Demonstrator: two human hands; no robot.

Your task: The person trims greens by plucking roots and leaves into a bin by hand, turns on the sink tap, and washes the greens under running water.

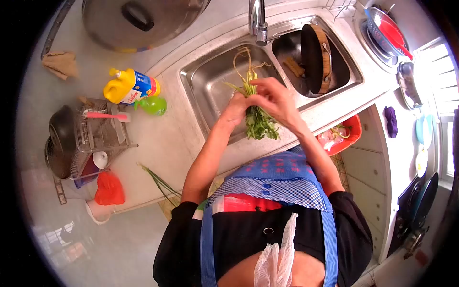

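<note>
Over the left sink basin (201,81) I hold a bunch of leafy greens (262,125), its leaves hanging toward me and its long pale roots pointing toward the faucet (258,28). My left hand (235,109) is closed around the stems from the left. From the right, my right hand (277,100) reaches across with bent fingers at the stems near the root end. Its fingertips are partly hidden, but they appear to pinch the stems. Some stems are covered by both hands.
In the right basin are a wok with a wooden handle (326,67) and a brown sponge (294,67). Left stand a yellow detergent jug (125,86), a green bottle (154,105) and a dish rack (98,129). Green onions (160,182) lie near the counter edge; below right hangs a red bin (353,131).
</note>
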